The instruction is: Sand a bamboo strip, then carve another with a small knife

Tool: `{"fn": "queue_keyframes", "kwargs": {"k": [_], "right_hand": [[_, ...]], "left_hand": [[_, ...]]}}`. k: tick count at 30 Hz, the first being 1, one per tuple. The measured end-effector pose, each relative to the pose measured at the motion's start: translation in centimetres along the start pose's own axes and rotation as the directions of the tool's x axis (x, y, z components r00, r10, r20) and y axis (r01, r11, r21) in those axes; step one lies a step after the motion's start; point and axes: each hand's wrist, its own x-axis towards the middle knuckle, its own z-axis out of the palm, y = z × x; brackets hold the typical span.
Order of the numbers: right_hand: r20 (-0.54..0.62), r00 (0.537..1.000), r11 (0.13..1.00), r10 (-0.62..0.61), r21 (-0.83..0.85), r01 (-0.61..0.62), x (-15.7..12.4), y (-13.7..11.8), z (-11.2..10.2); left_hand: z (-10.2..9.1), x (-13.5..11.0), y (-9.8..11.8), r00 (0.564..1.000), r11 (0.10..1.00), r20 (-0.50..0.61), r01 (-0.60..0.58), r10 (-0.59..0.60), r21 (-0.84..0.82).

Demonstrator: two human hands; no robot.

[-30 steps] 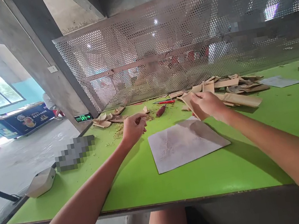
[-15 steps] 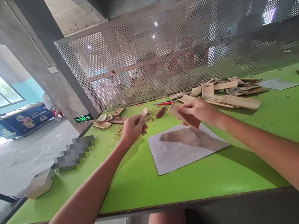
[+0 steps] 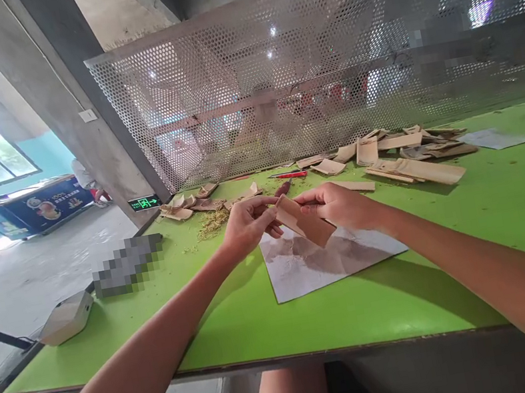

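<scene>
A thin, smooth, tan piece (image 3: 312, 230) of wood-like material, roughly rectangular, is held tilted in the air, and the other places are given with it as the centre of the dial. At 9 o'clock its edge is pinched by the thumb and forefinger of the left hand (image 3: 250, 224), whose other fingers are curled under. At 2 o'clock its upper edge is gripped by the thumb and fingers of the right hand (image 3: 338, 205); how the lower fingers are bent cannot be told. Beneath, towards 5 o'clock, a flat sheet of white paper (image 3: 337, 271), faintly lined and darkened by shadow, is spread on the glossy green table (image 3: 390, 316). At 11 o'clock a rounded, dark red handle (image 3: 283, 189) is partly hidden by the hands, and just beyond it a slim, bright red tool (image 3: 289, 175) is seen. Curled, yellowish shavings (image 3: 213, 223) are strewn at about 10 o'clock, with a small cluster of curved offcuts (image 3: 180, 207) behind them. At 2 o'clock flat and gently bowed pale slats (image 3: 420, 170) are heaped, and the far edge is backed at 12 o'clock by a metal screen (image 3: 222, 81) pierced with round holes
</scene>
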Motion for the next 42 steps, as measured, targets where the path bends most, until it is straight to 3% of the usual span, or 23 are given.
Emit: {"fn": "queue_keyframes", "kwargs": {"k": [6,13,18,24,26,30,34,39,42], "right_hand": [[-0.121,0.991,0.975,-0.053,-0.223,0.025,-0.6,-1.2,-0.6],[-0.088,0.995,0.993,0.051,-0.105,-0.060,-0.5,-1.1,-0.6],[-0.180,0.983,0.984,0.042,-0.161,-0.072,-0.3,-0.6,0.2],[-0.290,0.957,0.982,-0.011,-0.183,-0.044,-0.5,-1.2,0.8],[-0.281,0.960,0.987,0.006,-0.151,-0.051,-0.5,-1.5,0.9],[-0.152,0.987,0.989,0.060,-0.123,-0.080,-0.1,-1.1,0.2],[-0.197,0.974,0.895,0.113,-0.406,-0.186,0.1,1.0,-2.0],[-0.239,0.922,0.659,0.305,-0.646,-0.385,-0.2,4.5,-4.4],[-0.221,0.917,0.671,0.332,-0.628,-0.394,0.1,5.6,-4.7]], "left_hand": [[-0.5,0.0,0.3,0.993,0.989,-0.060,-0.097,0.104,0.110],[-0.9,0.1,0.2,0.984,0.981,-0.122,-0.110,0.130,0.161],[-0.8,-0.1,0.0,0.983,0.973,-0.078,-0.151,0.166,0.173],[0.1,-0.7,0.6,0.994,0.981,0.017,-0.111,0.110,0.156],[0.2,-0.7,0.7,0.996,0.982,0.010,-0.094,0.094,0.163],[-0.4,0.0,0.1,0.996,0.984,-0.064,-0.050,0.061,0.169],[-1.8,0.8,-0.5,0.982,0.980,-0.186,0.020,0.018,0.200],[-2.9,1.0,-0.2,0.968,0.962,-0.224,0.165,-0.116,0.216],[-2.9,1.0,0.0,0.966,0.955,-0.179,0.220,-0.185,0.201]]}}
